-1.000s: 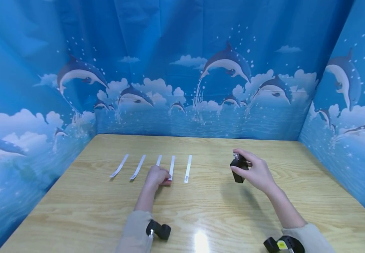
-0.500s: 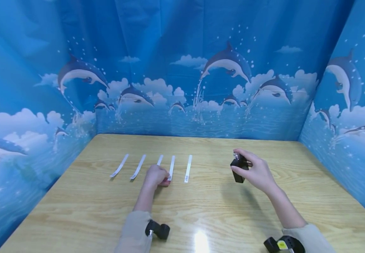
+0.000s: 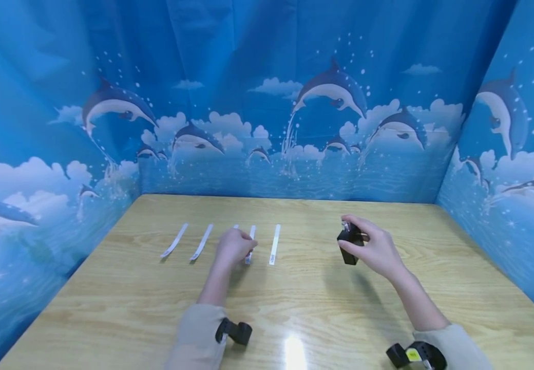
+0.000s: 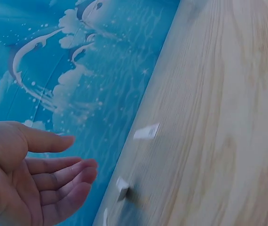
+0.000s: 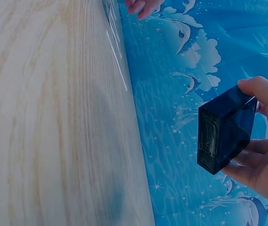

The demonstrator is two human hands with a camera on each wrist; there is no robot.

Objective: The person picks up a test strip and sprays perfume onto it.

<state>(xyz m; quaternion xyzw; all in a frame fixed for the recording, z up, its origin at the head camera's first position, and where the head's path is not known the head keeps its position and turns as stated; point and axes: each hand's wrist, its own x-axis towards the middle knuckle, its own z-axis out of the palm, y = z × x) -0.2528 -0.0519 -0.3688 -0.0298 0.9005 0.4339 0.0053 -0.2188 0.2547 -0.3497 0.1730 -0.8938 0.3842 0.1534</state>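
My left hand (image 3: 235, 245) hovers over the third and fourth paper strips in a row of white strips. In the left wrist view its fingers (image 4: 63, 181) are loosely bent with nothing between them. The third strip (image 3: 236, 226) is mostly hidden behind the hand; the fourth strip (image 3: 248, 259) is partly covered. My right hand (image 3: 380, 253) holds up a black perfume bottle (image 3: 350, 246) with a silver spray neck, above the table's right side. In the right wrist view, thumb and fingers grip the dark, boxy bottle (image 5: 225, 129) by its ends.
Two more strips, the leftmost one (image 3: 174, 241) and its neighbour (image 3: 201, 242), curve slightly on the wooden table (image 3: 294, 298). The rightmost strip (image 3: 274, 245) lies flat. A blue dolphin-print curtain (image 3: 258, 103) stands behind the table and along both sides.
My left hand has risen and shifted slightly forward and right, away from the near end of the fourth strip. My right hand keeps the perfume bottle in the same place.
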